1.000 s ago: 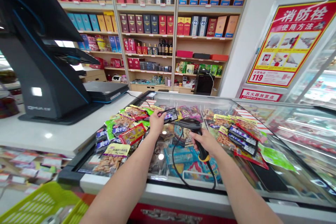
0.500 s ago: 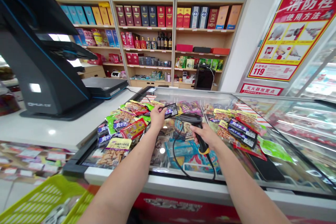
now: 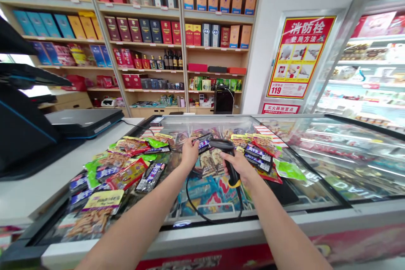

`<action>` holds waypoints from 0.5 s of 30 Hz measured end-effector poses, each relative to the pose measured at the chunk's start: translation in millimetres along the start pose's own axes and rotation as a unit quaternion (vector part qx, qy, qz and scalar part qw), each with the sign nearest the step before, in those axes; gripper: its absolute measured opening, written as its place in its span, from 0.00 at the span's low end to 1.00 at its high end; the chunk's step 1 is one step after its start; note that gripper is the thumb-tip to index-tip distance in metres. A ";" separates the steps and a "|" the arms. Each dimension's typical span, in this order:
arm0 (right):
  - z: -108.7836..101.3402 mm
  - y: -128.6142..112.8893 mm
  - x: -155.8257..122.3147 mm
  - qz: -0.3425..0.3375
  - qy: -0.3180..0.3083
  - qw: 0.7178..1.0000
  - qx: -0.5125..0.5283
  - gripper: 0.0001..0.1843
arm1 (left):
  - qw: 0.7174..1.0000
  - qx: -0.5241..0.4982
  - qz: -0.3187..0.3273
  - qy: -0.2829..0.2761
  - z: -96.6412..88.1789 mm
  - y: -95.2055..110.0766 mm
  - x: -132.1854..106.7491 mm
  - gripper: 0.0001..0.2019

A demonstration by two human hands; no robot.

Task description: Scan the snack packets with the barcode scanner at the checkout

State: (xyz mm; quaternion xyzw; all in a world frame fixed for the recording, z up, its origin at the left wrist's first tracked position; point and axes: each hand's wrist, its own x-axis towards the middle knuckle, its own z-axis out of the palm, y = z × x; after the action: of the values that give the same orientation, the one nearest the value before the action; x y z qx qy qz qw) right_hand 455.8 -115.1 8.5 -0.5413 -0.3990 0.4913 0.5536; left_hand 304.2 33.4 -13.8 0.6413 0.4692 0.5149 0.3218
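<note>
Over the freezer's glass top, my left hand (image 3: pixel 190 152) pinches a black snack packet (image 3: pixel 204 142) by its left end. A black handheld barcode scanner (image 3: pixel 233 173) is gripped by its handle in my right hand (image 3: pixel 236 164). The scanner's head lies close beside the packet's right end, and its cable loops down across the glass. To the left lies a heap of snack packets (image 3: pixel 126 175), in red, green, black and yellow. A smaller pile of similar packets (image 3: pixel 259 158) sits to the right of the scanner, with a green packet (image 3: pixel 288 169) at its edge.
The chest freezer (image 3: pixel 228 223) spans the front, with packaged goods under its glass. A dark phone (image 3: pixel 284 192) lies right of the scanner. On the left counter (image 3: pixel 19 202) stand a scale (image 3: pixel 84 120) and a dark checkout machine (image 3: pixel 22 126). Stocked shelves (image 3: pixel 144 46) line the back.
The view has swung to the right, showing more of the freezer and wall. My left hand's packet now lies closer to the scanner's head. Both hands keep their hold.
</note>
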 end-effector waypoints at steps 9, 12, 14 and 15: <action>-85.6 -16.3 -37.8 -0.038 0.164 0.985 0.048 0.20 | 0.993 -0.047 -0.099 -0.046 148.7 62.7 -3.2 0.10; -105.5 -19.9 -47.2 -0.059 0.197 0.977 0.058 0.19 | 0.993 -0.034 -0.095 -0.059 185.3 79.0 -8.9 0.11; -115.5 -21.6 -52.3 -0.060 0.212 0.973 0.066 0.19 | 0.994 -0.023 -0.081 -0.075 201.9 88.1 -13.8 0.13; -119.5 -22.3 -54.5 -0.056 0.217 0.972 0.071 0.18 | 0.993 -0.018 -0.071 -0.088 207.9 92.1 -16.6 0.14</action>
State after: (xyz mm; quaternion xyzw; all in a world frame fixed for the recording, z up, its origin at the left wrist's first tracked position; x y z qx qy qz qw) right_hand 563.8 -191.5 24.0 -0.5715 -0.2629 0.3571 0.6905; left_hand 528.7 0.1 8.1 0.6433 0.4743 0.4405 0.4089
